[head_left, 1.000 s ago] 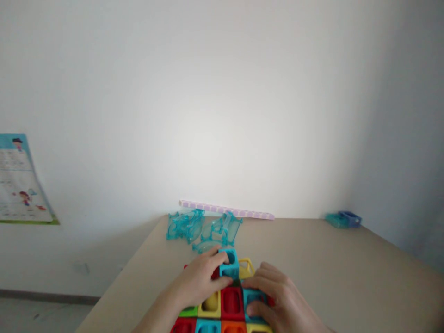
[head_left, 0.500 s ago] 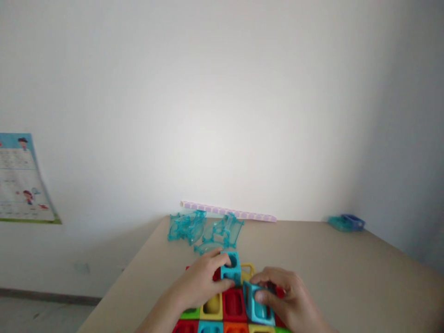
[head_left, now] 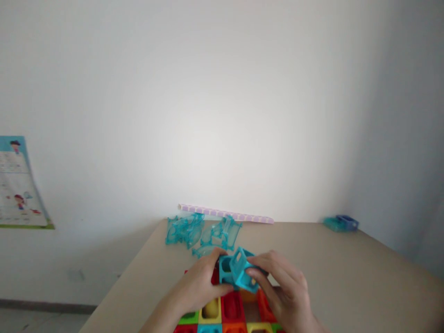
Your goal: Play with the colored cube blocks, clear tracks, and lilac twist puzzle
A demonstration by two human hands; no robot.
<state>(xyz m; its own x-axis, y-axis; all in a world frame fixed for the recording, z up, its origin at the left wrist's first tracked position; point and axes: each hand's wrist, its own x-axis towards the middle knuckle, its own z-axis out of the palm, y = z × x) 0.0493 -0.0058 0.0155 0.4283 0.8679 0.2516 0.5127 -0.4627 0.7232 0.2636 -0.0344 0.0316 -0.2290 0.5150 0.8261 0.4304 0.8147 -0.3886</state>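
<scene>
My right hand (head_left: 286,284) pinches a light-blue hollow block (head_left: 244,275) between thumb and fingers, holding it tilted above the other blocks. Beside it, a second light-blue block (head_left: 225,264) sits in the grip of my left hand (head_left: 201,282), thumb on the near side and fingers on the far side. The two blue blocks overlap in view; whether they touch I cannot tell. Below lies a cluster of square blocks in rows, among them a red block (head_left: 232,309) and a yellow block (head_left: 211,310). A gap shows right of that red block.
Clear teal plastic pieces (head_left: 222,232) lie behind my hands on the beige table (head_left: 312,263). A long lilac patterned strip (head_left: 225,214) lies along the wall. In the far right corner sit a dark-blue container (head_left: 347,223) and a teal piece (head_left: 333,224).
My right hand has lifted its blue block out of the cluster, moved it up and left and tilted it. The left hand still grips its own block. The view has shifted slightly.
</scene>
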